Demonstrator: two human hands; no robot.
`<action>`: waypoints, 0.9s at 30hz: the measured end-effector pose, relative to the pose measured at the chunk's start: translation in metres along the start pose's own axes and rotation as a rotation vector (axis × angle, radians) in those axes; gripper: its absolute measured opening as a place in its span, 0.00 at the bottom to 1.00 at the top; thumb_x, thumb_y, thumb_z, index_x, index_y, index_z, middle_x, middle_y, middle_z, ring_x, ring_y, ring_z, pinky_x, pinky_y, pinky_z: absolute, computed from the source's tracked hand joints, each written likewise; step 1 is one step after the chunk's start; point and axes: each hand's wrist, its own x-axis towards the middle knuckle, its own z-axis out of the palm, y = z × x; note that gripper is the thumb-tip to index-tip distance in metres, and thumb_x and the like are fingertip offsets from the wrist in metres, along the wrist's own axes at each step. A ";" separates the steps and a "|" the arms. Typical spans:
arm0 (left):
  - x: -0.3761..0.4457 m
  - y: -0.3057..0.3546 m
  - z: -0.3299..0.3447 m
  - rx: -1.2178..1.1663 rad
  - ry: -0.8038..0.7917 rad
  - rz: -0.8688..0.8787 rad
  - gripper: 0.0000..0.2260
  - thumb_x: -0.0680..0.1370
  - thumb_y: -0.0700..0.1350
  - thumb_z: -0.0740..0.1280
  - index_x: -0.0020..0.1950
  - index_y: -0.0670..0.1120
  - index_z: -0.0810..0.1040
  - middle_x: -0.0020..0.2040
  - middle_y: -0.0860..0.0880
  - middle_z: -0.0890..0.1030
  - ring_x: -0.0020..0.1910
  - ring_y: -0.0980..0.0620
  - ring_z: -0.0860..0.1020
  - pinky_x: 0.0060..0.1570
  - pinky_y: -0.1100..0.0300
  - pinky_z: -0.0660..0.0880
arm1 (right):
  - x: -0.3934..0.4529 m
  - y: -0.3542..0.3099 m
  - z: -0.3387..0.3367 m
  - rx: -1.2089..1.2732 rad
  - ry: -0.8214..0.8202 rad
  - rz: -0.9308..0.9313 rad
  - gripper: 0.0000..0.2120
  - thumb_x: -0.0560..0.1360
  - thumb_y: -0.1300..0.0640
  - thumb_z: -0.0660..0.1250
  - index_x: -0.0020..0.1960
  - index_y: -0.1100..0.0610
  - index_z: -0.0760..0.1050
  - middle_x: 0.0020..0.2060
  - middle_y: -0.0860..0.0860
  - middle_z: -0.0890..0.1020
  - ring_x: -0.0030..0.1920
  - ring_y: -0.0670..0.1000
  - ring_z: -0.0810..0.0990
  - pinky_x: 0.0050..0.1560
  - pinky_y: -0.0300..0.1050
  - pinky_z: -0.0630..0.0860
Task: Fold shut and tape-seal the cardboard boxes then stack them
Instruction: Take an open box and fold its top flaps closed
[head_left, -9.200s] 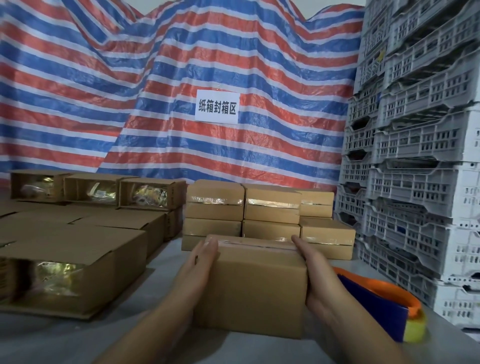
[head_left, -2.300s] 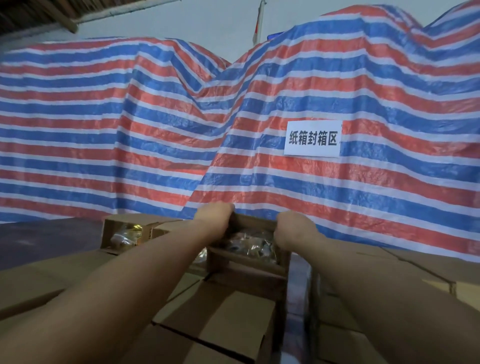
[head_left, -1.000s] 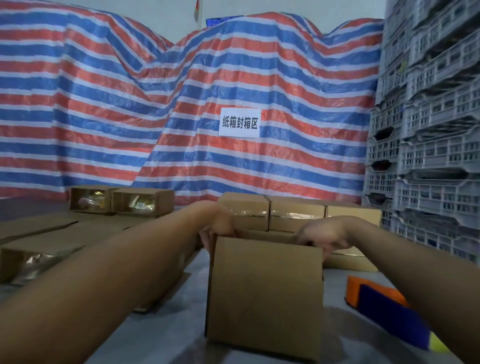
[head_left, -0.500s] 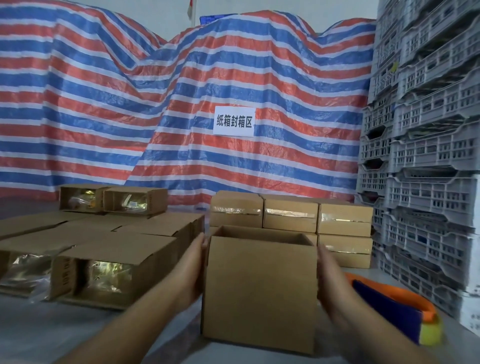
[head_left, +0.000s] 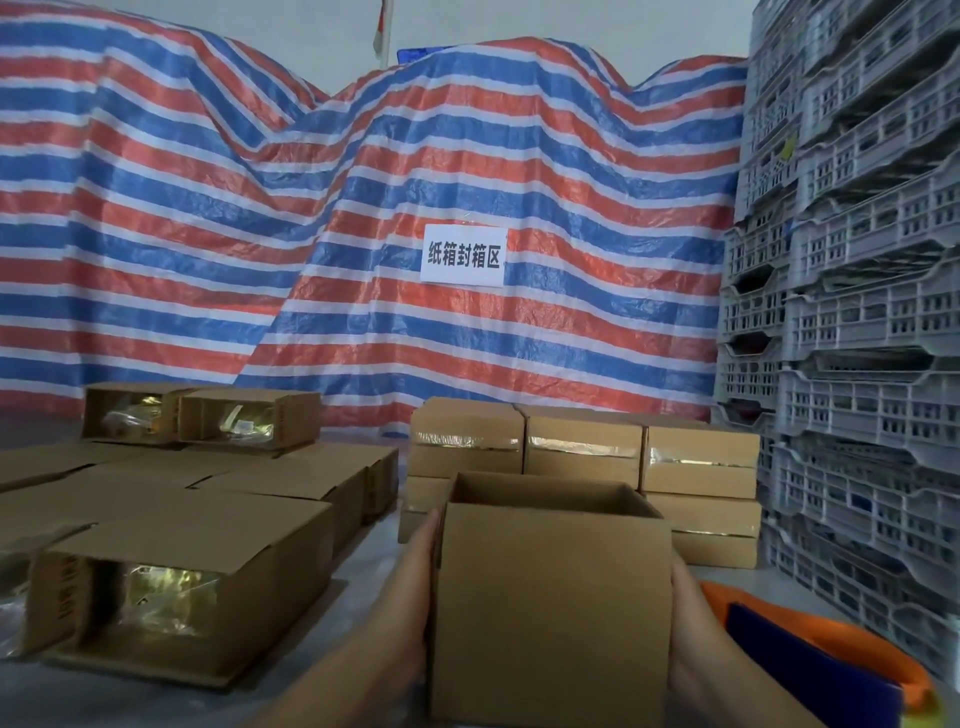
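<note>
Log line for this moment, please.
step: fold | box: open top, upright | left hand: flat on left side | right hand: flat on right side | tape: none on box

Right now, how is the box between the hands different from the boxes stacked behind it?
The open box has its top unfolded, so its inside shows; the stacked boxes are folded shut. The open box shows no tape; the stacked boxes have shiny tape strips across their fronts. The left hand and right hand press the open box's sides; nothing touches the stacked boxes. All are plain brown cardboard.
</note>
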 end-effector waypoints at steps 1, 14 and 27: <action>0.001 0.002 0.001 -0.012 0.018 -0.040 0.18 0.80 0.56 0.62 0.47 0.45 0.84 0.38 0.47 0.86 0.35 0.50 0.85 0.27 0.60 0.78 | 0.001 0.000 -0.001 -0.009 -0.009 -0.018 0.35 0.81 0.42 0.57 0.22 0.58 0.78 0.22 0.51 0.75 0.20 0.49 0.73 0.26 0.42 0.72; -0.016 0.012 0.006 -0.061 -0.062 -0.012 0.21 0.80 0.58 0.61 0.50 0.43 0.85 0.48 0.39 0.85 0.45 0.44 0.84 0.47 0.51 0.76 | -0.001 0.002 -0.004 -0.001 -0.075 -0.164 0.33 0.80 0.40 0.57 0.25 0.55 0.81 0.24 0.52 0.78 0.23 0.50 0.78 0.24 0.42 0.76; -0.014 0.016 0.001 -0.027 -0.166 0.002 0.18 0.74 0.60 0.65 0.46 0.48 0.88 0.47 0.43 0.86 0.44 0.47 0.85 0.37 0.57 0.79 | -0.003 0.001 -0.001 -0.009 -0.091 -0.162 0.31 0.81 0.42 0.57 0.26 0.57 0.80 0.23 0.51 0.76 0.22 0.49 0.76 0.26 0.40 0.75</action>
